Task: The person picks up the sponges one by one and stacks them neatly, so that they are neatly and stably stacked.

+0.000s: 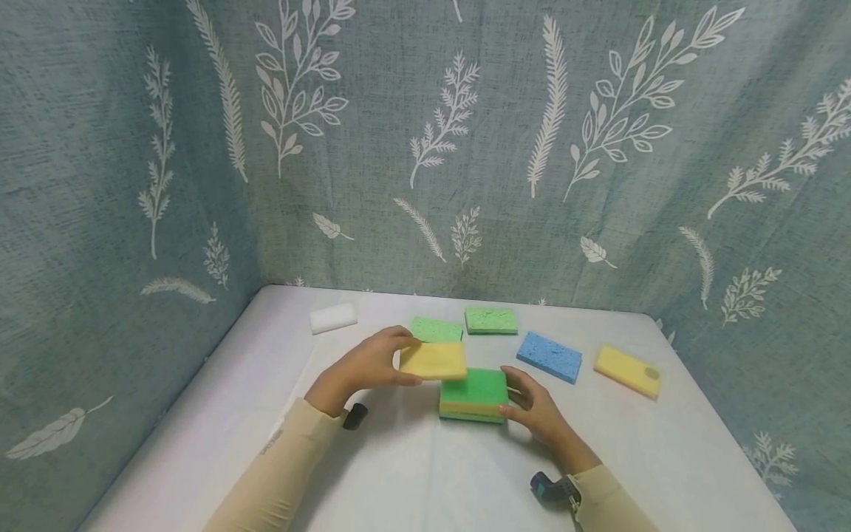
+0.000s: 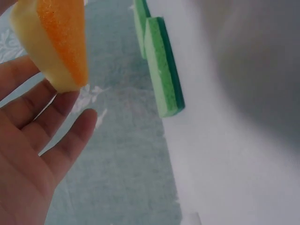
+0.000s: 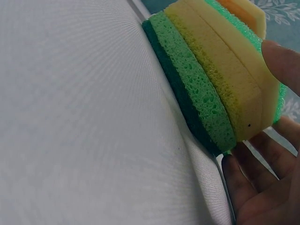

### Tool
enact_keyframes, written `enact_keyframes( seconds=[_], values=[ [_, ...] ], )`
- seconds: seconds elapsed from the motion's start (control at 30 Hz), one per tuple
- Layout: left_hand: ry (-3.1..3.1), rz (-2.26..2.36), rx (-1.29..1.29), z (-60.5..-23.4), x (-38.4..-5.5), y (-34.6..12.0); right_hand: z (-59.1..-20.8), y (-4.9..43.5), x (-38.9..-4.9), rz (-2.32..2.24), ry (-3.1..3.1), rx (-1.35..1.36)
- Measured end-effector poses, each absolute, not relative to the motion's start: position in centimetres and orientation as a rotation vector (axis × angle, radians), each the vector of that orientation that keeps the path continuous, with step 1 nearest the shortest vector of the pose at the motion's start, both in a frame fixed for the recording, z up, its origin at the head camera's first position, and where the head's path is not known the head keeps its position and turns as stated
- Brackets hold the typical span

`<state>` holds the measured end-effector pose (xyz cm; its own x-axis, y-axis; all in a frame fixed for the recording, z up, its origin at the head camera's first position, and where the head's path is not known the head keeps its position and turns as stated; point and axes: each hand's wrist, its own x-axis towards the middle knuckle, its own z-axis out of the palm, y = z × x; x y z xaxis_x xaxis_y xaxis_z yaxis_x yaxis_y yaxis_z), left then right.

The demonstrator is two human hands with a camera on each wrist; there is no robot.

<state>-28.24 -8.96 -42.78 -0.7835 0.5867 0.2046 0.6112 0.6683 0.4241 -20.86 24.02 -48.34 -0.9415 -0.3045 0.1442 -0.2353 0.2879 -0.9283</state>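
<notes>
My left hand [image 1: 382, 362] pinches a yellow sponge [image 1: 432, 360] by its left end, holding it up over the left part of a sponge stack [image 1: 473, 403]. In the left wrist view that sponge [image 2: 58, 42] has an orange layer on one face. The stack stands on the white table with a bright green face on top. Seen from the right wrist, its layers [image 3: 225, 79] include a light green sponge with a dark green base and yellow sponge above. My right hand [image 1: 541, 417] grips the stack's right end, thumb at the near side, fingers at the far side.
Behind the stack lie two green sponges [image 1: 490, 321], the left one partly hidden by the held sponge. A blue sponge [image 1: 549, 357] and another yellow sponge [image 1: 627, 371] lie to the right. At the back left is a white block [image 1: 334, 318]. Patterned curtains [image 1: 399, 148] surround the table.
</notes>
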Motion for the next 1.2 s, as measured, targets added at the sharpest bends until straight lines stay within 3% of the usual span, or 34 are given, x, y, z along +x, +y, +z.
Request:
enact_keyframes(
  seconds=[1.2],
  values=[
    [-2.765,-0.655,-1.163,-43.0,-27.2,-4.4,-48.4,24.1,-20.6,-1.788,2.497,-0.598]
  ],
)
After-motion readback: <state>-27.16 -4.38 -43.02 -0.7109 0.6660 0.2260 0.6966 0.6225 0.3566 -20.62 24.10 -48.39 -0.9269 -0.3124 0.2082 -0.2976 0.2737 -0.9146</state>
